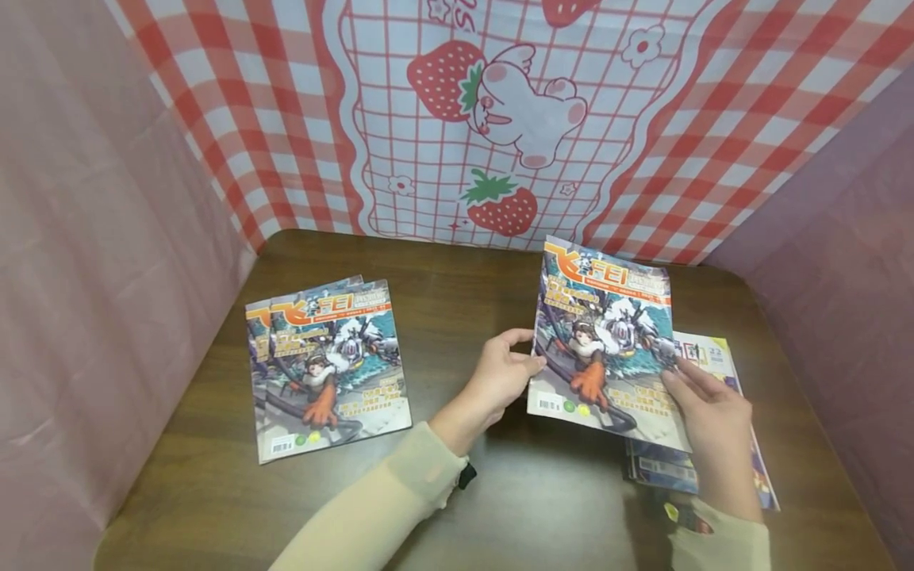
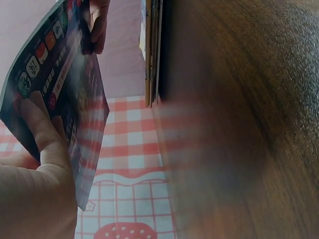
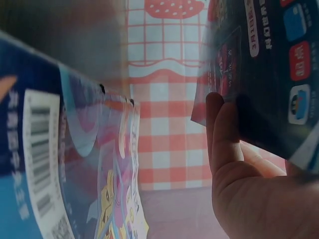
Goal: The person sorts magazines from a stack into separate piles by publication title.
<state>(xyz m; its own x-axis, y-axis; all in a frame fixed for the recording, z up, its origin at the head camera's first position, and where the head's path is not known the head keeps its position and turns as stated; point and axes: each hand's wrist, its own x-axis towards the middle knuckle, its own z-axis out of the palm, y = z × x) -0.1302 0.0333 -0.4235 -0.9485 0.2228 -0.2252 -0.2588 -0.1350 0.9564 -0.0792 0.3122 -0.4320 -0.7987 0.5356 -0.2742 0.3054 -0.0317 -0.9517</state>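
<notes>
The left grip (image 1: 502, 371) is nearly closed and pinches the left edge of a magazine (image 1: 607, 349); the right grip (image 1: 716, 416) pinches its right edge. This magazine is between both grips, raised above the counter (image 1: 550, 484). Two overlapping magazines (image 1: 339, 373) lie left of the left grip, and a magazine pile (image 1: 667, 469) lies beneath the right one.

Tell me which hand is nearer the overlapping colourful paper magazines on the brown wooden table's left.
Left: the left hand is right of those magazines; the right hand is farther right.
</notes>
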